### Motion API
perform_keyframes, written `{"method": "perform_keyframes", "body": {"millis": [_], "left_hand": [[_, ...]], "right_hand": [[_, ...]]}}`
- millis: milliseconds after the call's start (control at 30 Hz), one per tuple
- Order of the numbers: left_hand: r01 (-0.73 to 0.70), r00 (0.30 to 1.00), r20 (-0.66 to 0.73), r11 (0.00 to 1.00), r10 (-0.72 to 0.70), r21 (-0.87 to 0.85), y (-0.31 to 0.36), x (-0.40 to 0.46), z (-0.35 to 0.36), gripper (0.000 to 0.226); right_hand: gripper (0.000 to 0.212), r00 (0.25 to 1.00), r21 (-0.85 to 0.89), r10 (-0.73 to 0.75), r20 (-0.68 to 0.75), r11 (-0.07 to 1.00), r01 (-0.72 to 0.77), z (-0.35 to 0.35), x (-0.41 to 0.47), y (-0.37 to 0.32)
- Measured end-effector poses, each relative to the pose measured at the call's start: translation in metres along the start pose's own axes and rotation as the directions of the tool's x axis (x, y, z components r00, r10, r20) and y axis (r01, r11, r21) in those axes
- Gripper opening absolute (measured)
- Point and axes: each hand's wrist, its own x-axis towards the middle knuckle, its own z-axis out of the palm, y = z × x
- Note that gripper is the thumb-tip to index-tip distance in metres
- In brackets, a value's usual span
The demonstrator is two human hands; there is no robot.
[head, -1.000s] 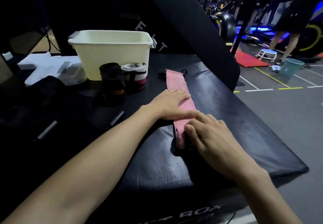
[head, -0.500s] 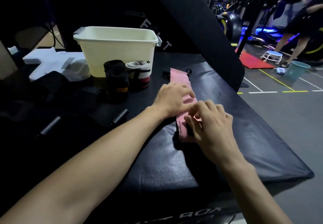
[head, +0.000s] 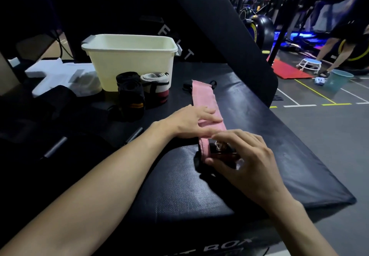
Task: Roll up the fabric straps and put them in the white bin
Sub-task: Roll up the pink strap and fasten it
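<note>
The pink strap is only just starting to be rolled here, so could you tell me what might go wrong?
The right hand pinches only the near end of the pink strap; a loose start could unroll. The left hand presses flat fingers mid-strap; if it slips, the roll may skew.

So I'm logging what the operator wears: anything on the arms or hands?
Nothing visible. Both forearms are bare up to the frame edge, with no sleeves, and neither the left hand nor the right hand shows a glove, watch or ring.
</note>
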Motion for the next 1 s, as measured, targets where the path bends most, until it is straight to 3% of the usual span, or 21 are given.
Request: {"method": "perform_keyframes", "body": {"millis": [200, 500, 800, 1000], "left_hand": [[0.088, 0.996, -0.007, 0.996, -0.088, 0.003, 0.005, 0.005, 0.0, 0.047], [0.094, 0.993, -0.063, 0.995, -0.096, -0.04, 0.007, 0.003, -0.005, 0.046], [0.048, 0.999, -0.013, 0.982, -0.052, -0.182, 0.0, -0.002, -0.007, 0.068], [0.063, 0.998, -0.015, 0.985, -0.066, -0.161, 0.001, -0.003, -0.005, 0.087]], "right_hand": [[0.061, 0.977, 0.027, 0.059, 0.206, 0.997, -0.066, -0.003, 0.0, 0.009], [0.05, 0.955, 0.015, 0.079, 0.286, 0.996, -0.086, -0.002, 0.015, 0.013], [0.05, 0.874, 0.053, 0.048, 0.483, 0.995, -0.084, -0.037, 0.014, -0.005], [0.029, 0.825, -0.02, 0.124, 0.551, 0.991, -0.136, -0.04, 0.018, -0.016]]}}
